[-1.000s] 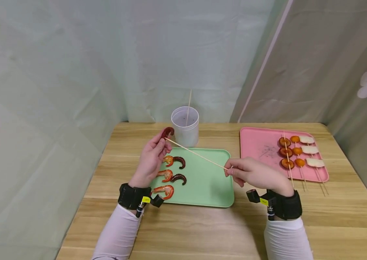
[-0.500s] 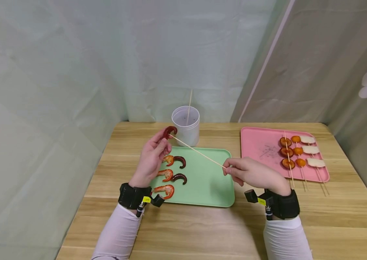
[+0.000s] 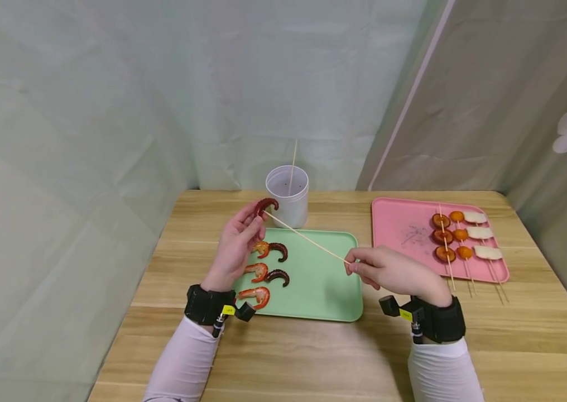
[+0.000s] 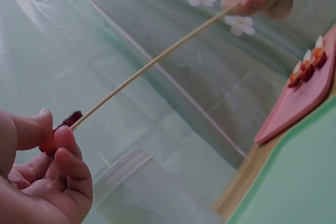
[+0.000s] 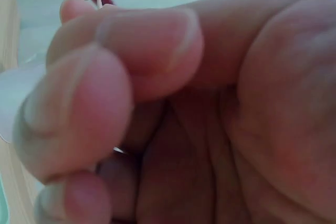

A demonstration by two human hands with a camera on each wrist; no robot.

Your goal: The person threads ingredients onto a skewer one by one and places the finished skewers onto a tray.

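Note:
Between thumb and fingers, my left hand (image 3: 230,248) pinches a dark red octopus tentacle (image 3: 265,205) raised over the far left of the green tray (image 3: 323,276). A thin bamboo skewer (image 3: 310,239) slants from it to my right hand (image 3: 394,272), which pinches the near end. In the left wrist view, the skewer's (image 4: 157,60) far tip meets the tentacle (image 4: 73,119) right at the fingertips; the tip itself is hidden there. On the tray's left side lie several shrimp (image 3: 259,297) and two more tentacles (image 3: 277,276), partly covered by my left hand.
A white tub (image 3: 291,211) with one skewer (image 3: 293,159) leaning in it stands behind the green tray. To the right, a pink tray (image 3: 389,223) bears skewered mushroom slices (image 3: 442,236), orange balls (image 3: 461,234) and white pieces (image 3: 479,231). Wooden tabletop (image 3: 313,363) lies in front.
My left hand and the tentacle have shifted slightly to the right, with more of the tentacle showing past the fingers. The right hand has barely moved, still pinching the skewer.

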